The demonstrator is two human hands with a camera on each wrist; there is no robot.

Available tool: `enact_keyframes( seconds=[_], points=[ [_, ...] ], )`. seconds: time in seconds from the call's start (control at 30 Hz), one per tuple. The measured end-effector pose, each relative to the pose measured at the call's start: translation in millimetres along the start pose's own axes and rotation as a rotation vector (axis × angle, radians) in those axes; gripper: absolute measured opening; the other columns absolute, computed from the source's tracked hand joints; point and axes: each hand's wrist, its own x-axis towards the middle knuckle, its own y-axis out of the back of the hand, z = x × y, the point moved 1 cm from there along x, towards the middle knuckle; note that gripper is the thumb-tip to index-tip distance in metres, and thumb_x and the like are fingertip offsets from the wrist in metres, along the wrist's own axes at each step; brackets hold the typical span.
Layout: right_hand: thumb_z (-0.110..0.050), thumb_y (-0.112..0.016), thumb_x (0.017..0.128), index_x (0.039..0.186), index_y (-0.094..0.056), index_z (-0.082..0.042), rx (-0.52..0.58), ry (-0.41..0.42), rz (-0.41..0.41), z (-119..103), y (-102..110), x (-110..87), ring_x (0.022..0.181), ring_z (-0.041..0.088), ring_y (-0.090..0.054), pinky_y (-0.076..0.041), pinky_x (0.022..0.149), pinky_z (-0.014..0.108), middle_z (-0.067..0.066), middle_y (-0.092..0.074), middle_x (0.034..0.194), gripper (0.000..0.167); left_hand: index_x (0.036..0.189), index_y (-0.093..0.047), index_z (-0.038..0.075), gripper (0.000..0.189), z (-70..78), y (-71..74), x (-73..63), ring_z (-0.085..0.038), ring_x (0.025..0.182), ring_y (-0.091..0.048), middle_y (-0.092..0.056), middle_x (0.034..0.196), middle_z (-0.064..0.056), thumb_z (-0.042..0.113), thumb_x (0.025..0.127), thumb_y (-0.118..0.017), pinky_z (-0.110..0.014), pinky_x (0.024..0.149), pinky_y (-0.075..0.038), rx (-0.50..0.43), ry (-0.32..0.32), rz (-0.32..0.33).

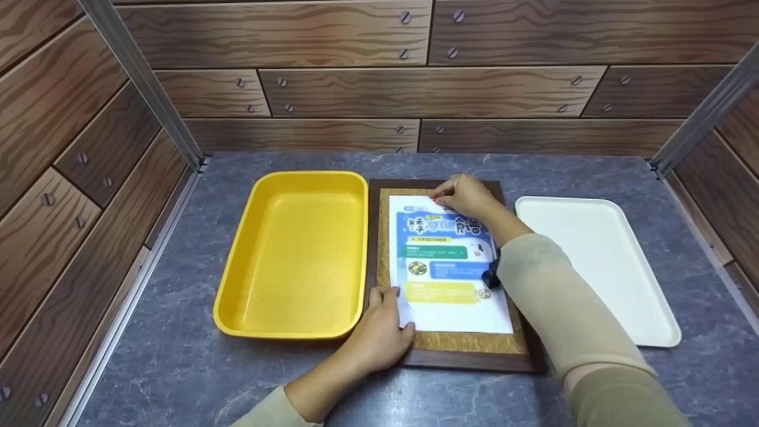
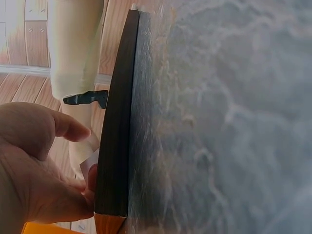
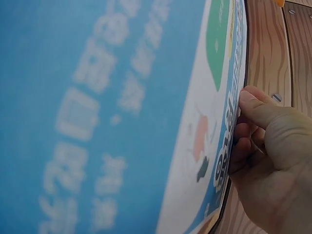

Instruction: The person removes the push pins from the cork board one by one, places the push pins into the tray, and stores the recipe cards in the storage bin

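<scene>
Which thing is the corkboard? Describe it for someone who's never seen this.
On the grey marbled table, look between the yellow tray and the white tray. The corkboard lies there beneath a printed sheet. Unlike both single-colour trays, it is tan with a dark frame.

Pale beige right sleeve right of centre, small black device by its cuff, darker olive cloth at lower right, pale left sleeve at the bottom edge, bare left hand, bare right hand
</scene>
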Motion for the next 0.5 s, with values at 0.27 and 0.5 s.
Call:
enact_keyframes(
  seconds=[0.27,0.5],
  points=[
    [-0.022,-0.077,0.102,0.119,-0.085,-0.016,0.009,0.006,0.019,2.9,-1.8,1.0,0.133,0.035,-0.065,-0.052,0.116,0.051,0.015,-0.076,0.136,0.020,0.153,-0.045,-0.014,0.071,-0.4,-0.9,1.0,-0.045,0.131,-0.065,-0.046,0.151,-0.033,0.017,0.096,-0.074,-0.051,0.119,-0.052,-0.001,0.009,-0.006],
    [-0.025,-0.077,0.102,0.117,-0.086,-0.017,-0.021,0.031,0.043,3.1,-4.0,1.5,0.127,0.032,-0.067,-0.051,0.115,0.051,0.014,-0.076,0.135,0.019,0.152,-0.045,-0.014,0.070,-0.6,-0.4,0.6,-0.045,0.132,-0.064,-0.046,0.150,-0.033,0.017,0.096,-0.074,-0.052,0.119,-0.052,-0.013,0.004,0.001]
  ],
)
